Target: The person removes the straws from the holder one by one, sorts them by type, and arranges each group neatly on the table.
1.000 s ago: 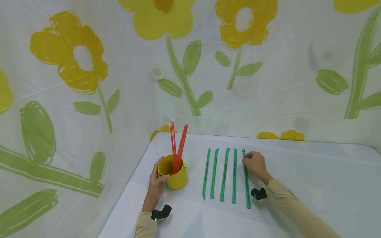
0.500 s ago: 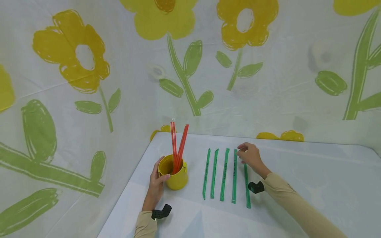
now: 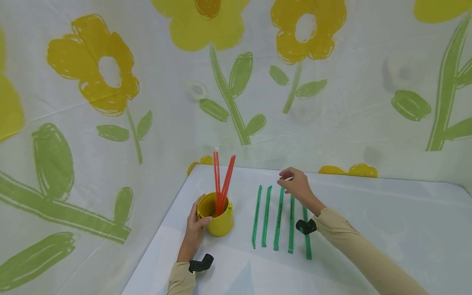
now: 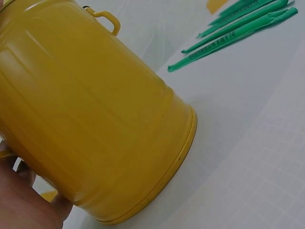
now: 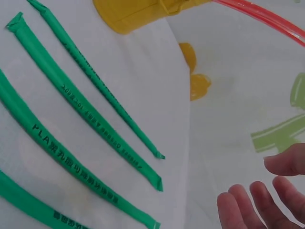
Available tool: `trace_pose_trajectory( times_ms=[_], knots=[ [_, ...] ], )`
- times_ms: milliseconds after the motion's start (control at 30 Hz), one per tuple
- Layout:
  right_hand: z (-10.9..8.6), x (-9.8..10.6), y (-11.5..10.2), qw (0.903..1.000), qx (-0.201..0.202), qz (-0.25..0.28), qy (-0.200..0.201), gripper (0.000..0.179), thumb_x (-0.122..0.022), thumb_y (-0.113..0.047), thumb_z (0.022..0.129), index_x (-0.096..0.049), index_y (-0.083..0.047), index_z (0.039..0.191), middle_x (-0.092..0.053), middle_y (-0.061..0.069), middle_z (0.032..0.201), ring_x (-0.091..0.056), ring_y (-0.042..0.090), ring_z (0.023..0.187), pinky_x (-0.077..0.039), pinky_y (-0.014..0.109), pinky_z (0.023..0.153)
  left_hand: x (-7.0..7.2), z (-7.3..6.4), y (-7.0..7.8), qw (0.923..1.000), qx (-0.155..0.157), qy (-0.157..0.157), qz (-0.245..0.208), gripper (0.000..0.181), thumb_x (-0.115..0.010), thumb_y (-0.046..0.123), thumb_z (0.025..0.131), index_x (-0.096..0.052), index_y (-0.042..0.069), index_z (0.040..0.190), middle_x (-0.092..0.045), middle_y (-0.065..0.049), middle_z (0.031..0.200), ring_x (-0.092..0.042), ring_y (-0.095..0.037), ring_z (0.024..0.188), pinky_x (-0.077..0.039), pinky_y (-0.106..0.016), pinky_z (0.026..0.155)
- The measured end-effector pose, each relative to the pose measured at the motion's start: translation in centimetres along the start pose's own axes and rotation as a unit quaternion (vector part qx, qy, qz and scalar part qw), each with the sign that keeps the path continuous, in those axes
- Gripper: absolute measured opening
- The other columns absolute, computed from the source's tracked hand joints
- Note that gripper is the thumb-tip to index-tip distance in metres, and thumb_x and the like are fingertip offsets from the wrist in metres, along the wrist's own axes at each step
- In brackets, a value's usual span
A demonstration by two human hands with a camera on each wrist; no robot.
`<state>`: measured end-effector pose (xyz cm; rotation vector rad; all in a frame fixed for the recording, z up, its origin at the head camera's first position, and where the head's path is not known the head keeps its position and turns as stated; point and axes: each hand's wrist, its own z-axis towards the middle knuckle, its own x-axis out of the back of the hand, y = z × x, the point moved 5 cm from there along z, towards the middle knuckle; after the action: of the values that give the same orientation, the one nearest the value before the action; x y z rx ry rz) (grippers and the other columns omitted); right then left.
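My left hand (image 3: 193, 229) holds a small yellow bucket (image 3: 222, 226) by its left side, thumb at the near rim. Several red drinking straws (image 3: 225, 180) stand in the bucket, leaning apart. Up close in the left wrist view, the bucket (image 4: 100, 114) fills much of the picture, with fingers (image 4: 28, 200) along its side. My right hand (image 3: 298, 188) hovers above the far ends of a row of green paper-wrapped straws (image 3: 278, 221). In the right wrist view the right hand's fingers (image 5: 261, 198) are loosely bent with nothing between them, beyond the ends of the wrapped straws (image 5: 90, 112).
The wrapped straws lie side by side on a white table (image 3: 387, 229), right of the bucket. A flower-printed curtain (image 3: 166, 82) rises behind the table and along its left. Dark cameras (image 3: 200, 263) are worn on both wrists.
My right hand has left the far end of the rightmost wrapped straw and moved left over the row, up toward the back edge. The left hand and the bucket have stayed put.
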<state>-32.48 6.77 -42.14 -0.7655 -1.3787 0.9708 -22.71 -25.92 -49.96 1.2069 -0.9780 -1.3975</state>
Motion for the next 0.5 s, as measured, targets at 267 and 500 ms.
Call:
trace_pose_trajectory(
  times_ms=[267, 500],
  knots=[
    [0.2, -0.8, -2.1, 0.9997, 0.021, 0.014, -0.004, 0.026, -0.065, -0.014, 0.088, -0.059, -0.002, 0.109, -0.06, 0.014, 0.102, -0.06, 0.025, 0.084, -0.055, 0.033, 0.065, 0.0, -0.1, 0.0, 1.0, 0.0, -0.004, -0.009, 0.071, -0.055, 0.003, 0.081, -0.03, 0.016, 0.146, -0.035, -0.008, 0.144, -0.031, -0.025, 0.13, -0.032, -0.024, 0.105],
    [0.2, -1.6, -3.8, 0.999, 0.032, 0.028, -0.011, 0.026, -0.066, -0.015, 0.086, -0.06, -0.002, 0.108, -0.061, 0.014, 0.101, -0.061, 0.025, 0.085, -0.055, 0.034, 0.067, -0.1, -0.1, 0.0, 0.9999, -0.004, -0.004, -0.012, 0.071, -0.054, 0.002, 0.081, -0.03, 0.016, 0.146, -0.034, -0.008, 0.144, -0.031, -0.025, 0.13, -0.032, -0.025, 0.106]
  ],
)
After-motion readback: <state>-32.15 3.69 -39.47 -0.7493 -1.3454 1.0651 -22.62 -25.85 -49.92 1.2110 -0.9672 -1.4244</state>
